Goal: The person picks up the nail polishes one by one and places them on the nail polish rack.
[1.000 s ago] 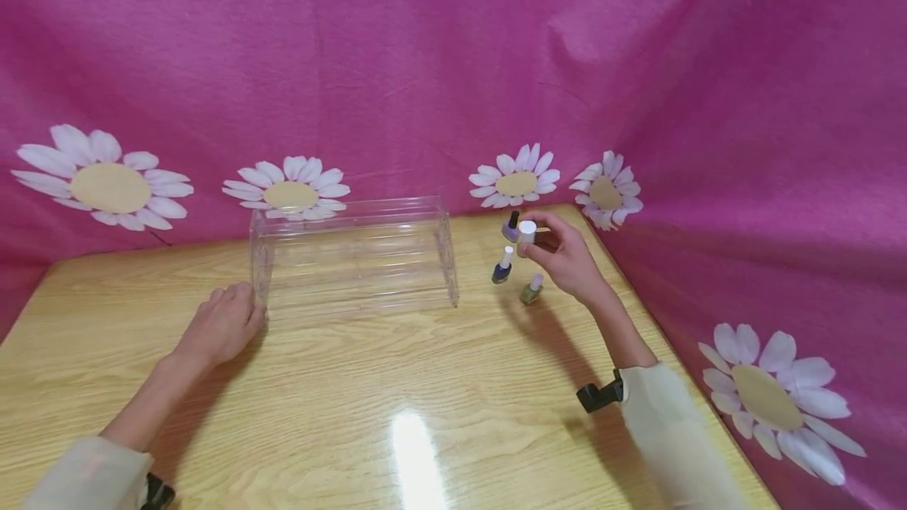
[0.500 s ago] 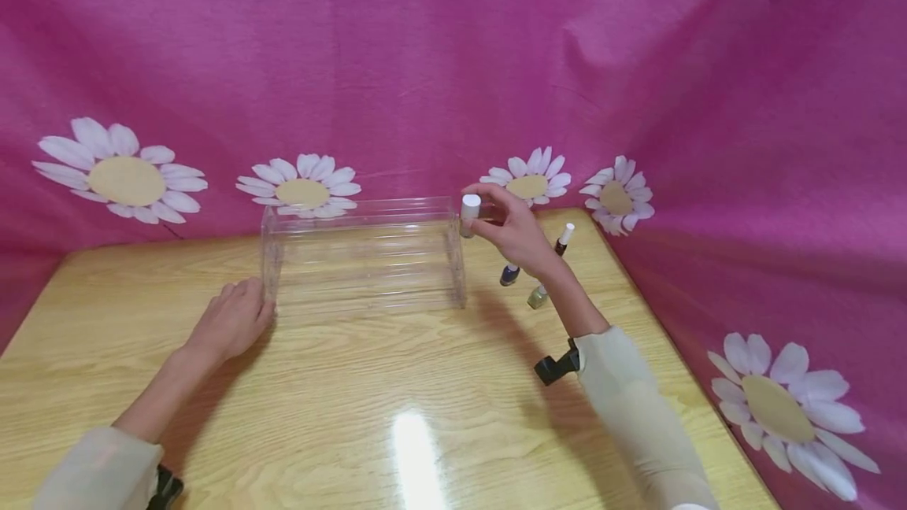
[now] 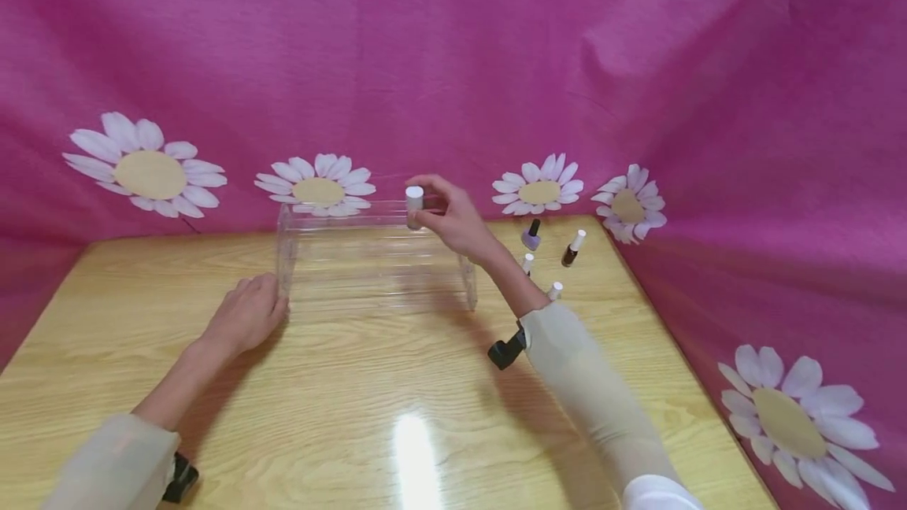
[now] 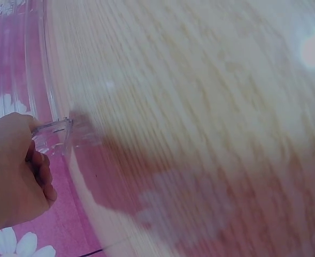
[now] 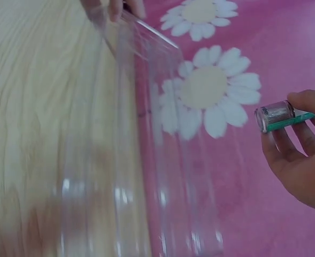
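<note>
My right hand pinches a nail polish bottle by its sides, holding it upright with its white cap on top. In the right wrist view the bottle shows a glassy body and a green strip. Below it stands a clear plastic tiered rack, its steps running left to right. My left hand grips the rack's left side panel near the table. The left wrist view shows the thumb and curled fingers of that hand around the clear panel edge.
Right of the rack stand a lilac nail polish with a black cap and a dark red one with a white cap. My right forearm partly hides two more, a white-capped bottle and another. Pink flowered cloth hangs behind the wooden table.
My right hand has carried the white-capped nail polish leftward from the group of bottles to above the rack. The left hand keeps its grip on the rack's side.
</note>
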`<state>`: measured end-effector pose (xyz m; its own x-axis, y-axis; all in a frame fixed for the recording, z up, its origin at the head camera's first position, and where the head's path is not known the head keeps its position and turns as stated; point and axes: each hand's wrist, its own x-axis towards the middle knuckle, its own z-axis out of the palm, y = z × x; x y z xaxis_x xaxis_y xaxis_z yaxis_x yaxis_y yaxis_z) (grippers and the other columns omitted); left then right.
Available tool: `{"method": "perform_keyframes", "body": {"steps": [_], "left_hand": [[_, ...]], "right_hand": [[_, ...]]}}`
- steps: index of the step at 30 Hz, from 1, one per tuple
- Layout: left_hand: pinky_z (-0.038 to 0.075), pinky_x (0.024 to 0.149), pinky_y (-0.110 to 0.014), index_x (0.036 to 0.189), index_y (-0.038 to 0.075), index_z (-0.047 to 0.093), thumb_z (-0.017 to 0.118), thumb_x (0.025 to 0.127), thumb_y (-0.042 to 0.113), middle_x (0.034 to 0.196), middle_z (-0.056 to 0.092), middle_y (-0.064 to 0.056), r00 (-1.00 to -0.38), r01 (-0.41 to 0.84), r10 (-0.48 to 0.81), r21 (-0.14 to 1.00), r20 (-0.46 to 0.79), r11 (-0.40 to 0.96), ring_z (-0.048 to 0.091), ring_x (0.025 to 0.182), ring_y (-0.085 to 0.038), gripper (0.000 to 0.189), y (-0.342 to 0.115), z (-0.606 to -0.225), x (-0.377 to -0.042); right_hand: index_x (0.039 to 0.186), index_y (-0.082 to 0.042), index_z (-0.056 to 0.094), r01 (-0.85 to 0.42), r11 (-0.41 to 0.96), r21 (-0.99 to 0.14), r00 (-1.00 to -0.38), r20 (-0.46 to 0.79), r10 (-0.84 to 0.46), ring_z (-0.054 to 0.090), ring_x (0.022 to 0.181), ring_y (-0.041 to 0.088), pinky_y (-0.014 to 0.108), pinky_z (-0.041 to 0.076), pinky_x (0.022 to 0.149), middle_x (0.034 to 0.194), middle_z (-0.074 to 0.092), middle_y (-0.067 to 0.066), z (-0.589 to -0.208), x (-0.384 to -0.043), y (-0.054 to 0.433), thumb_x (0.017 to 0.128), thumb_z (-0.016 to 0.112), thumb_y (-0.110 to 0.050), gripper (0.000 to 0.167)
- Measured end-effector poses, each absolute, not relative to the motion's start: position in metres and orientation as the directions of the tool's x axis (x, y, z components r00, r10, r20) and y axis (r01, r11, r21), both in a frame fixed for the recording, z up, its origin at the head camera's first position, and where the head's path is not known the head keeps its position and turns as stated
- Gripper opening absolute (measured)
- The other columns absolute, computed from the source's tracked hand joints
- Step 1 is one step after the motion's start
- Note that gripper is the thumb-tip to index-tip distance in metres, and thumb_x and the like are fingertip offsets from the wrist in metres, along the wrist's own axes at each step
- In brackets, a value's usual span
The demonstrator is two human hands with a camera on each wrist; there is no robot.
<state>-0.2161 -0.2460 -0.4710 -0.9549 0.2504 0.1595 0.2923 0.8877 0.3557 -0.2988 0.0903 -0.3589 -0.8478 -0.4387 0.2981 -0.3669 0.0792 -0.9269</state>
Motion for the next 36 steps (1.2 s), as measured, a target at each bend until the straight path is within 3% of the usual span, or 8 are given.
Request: {"method": "perform_keyframes", "body": {"steps": [11,21,25,36], "left_hand": [[0.042,0.072,-0.056,0.091,0.001,0.05,0.052,0.098,0.015,0.088,0.059,-0.018,-0.957,0.284,0.241,0.35,0.162,0.893,0.054,0.087,-0.043,0.016,-0.243,-0.472,-0.219],[0.043,0.074,-0.057,0.092,0.0,0.051,0.052,0.097,0.014,0.09,0.06,-0.019,-0.964,0.259,0.218,0.351,0.153,0.9,0.055,0.089,-0.043,0.015,-0.244,-0.471,-0.218],[0.044,0.074,-0.056,0.092,0.0,0.051,0.052,0.098,0.015,0.09,0.06,-0.019,-0.964,0.256,0.216,0.342,0.153,0.904,0.055,0.088,-0.043,0.016,-0.243,-0.473,-0.22],[0.044,0.073,-0.055,0.093,-0.001,0.051,0.052,0.099,0.015,0.092,0.06,-0.02,-0.969,0.236,0.201,0.316,0.141,0.919,0.055,0.089,-0.041,0.017,-0.246,-0.474,-0.22]], "right_hand": [[0.13,0.009,0.054,-0.379,0.049,-0.924,-0.847,0.325,-0.42,0.062,0.106,0.038,0.039,0.056,0.081,0.119,0.058,0.03,-0.37,-0.319,0.029,0.09,0.06,0.014,0.04],[0.125,0.006,0.057,-0.386,0.093,-0.918,-0.85,0.314,-0.424,0.065,0.098,0.034,0.035,0.056,0.079,0.115,0.061,0.024,-0.367,-0.333,-0.02,0.088,0.061,0.015,0.039],[0.125,0.006,0.056,-0.393,0.11,-0.913,-0.85,0.315,-0.423,0.065,0.099,0.035,0.037,0.056,0.081,0.117,0.061,0.025,-0.371,-0.337,-0.032,0.088,0.06,0.015,0.038],[0.125,0.002,0.057,-0.396,0.199,-0.896,-0.884,0.314,-0.347,0.065,0.106,0.034,0.027,0.054,0.079,0.12,0.06,0.022,-0.39,-0.35,-0.054,0.09,0.064,0.01,0.037]]}}
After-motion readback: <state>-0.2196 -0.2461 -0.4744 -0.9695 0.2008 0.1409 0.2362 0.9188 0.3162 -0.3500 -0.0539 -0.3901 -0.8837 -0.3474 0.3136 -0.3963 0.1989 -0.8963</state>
